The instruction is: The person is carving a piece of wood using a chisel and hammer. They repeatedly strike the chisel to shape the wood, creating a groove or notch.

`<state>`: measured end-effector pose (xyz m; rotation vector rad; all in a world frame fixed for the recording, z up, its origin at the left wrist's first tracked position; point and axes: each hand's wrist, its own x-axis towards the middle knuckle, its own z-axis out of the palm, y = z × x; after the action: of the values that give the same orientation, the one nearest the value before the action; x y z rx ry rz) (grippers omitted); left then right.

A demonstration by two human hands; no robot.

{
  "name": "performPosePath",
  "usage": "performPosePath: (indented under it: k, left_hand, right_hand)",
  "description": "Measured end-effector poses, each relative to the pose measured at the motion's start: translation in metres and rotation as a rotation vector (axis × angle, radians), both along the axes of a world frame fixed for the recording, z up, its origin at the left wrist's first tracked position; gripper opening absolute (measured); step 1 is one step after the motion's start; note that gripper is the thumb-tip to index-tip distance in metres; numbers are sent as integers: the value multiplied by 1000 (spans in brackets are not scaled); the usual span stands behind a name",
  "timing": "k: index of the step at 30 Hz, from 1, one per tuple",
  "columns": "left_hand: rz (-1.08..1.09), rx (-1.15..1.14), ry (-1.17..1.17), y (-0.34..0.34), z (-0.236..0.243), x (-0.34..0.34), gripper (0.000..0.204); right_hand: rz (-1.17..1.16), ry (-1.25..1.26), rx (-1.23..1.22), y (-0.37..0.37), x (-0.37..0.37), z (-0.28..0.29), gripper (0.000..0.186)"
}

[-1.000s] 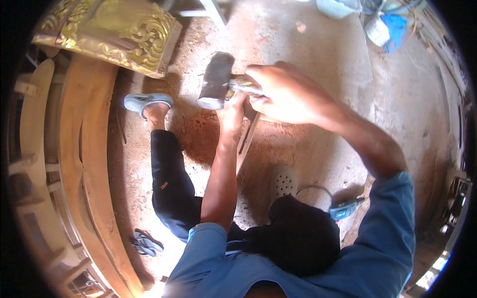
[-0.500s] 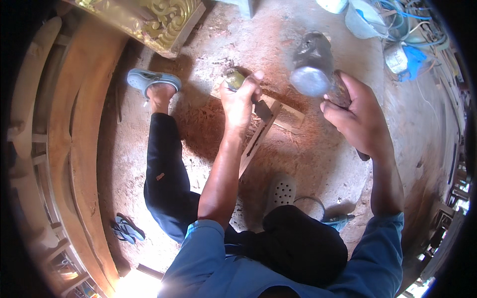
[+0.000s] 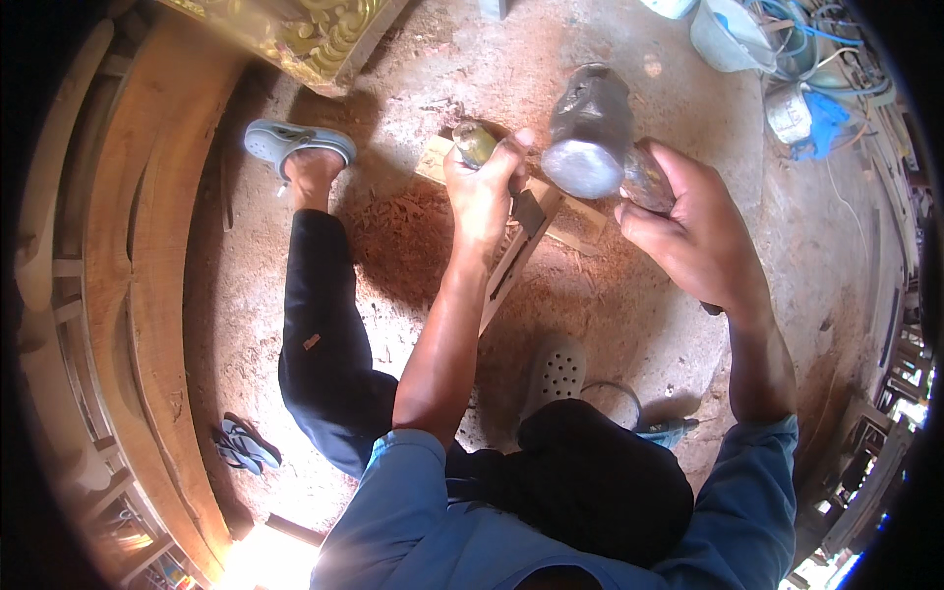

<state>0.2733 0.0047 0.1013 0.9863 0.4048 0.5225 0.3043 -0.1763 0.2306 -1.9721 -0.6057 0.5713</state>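
Note:
My left hand (image 3: 482,202) is wrapped around a chisel (image 3: 475,144) with a rounded, yellowish handle. Its dark flat blade (image 3: 528,210) slants down onto a narrow wooden piece (image 3: 504,282) that has a long dark slot along it. That piece lies over a second wooden board (image 3: 580,222) on the floor. In my right hand (image 3: 693,231) is the handle of a heavy hammer with a thick, dark metal head (image 3: 590,128). The hammer head is raised just right of the chisel handle, with a gap between them. The blade's contact with the wood is partly hidden.
Wood shavings (image 3: 393,221) litter the floor. Long planks (image 3: 162,295) run along the left. A carved gold panel (image 3: 315,39) stands at the far left; buckets (image 3: 733,39) and blue hoses lie far right. My clog (image 3: 560,374) and a pair of sandals (image 3: 246,444) are nearer.
The hammer in my right hand has moved left, closer to the chisel. My left hand keeps its grip on the chisel, and the whole view has shifted slightly.

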Motion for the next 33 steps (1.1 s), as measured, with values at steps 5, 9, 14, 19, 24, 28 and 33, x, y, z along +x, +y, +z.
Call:
performPosePath:
  k: [5,9,14,19,24,28,33]
  left_hand:
    - [-25,35,9,0,-1,4,19]
    - [-17,32,54,0,-1,10,17]
    - [-2,-17,42,0,-10,20,12]
    - [-64,-17,59,8,-27,28,17]
    - [-36,-71,67,12,-27,38,13]
    - [-84,-4,76,6,-11,29,13]
    - [-56,45,65,-3,-3,21,26]
  right_hand:
    - [-12,-41,53,2,-2,-3,21]
    - [14,-111,6,3,-1,-5,21]
    - [15,-139,14,7,2,-6,22]
    - [84,-72,-2,10,8,0,33]
    - [101,-50,-39,17,15,6,41]
    - [139,-173,-6,28,23,17,37]
    - [123,-313,142,44,36,32,36]
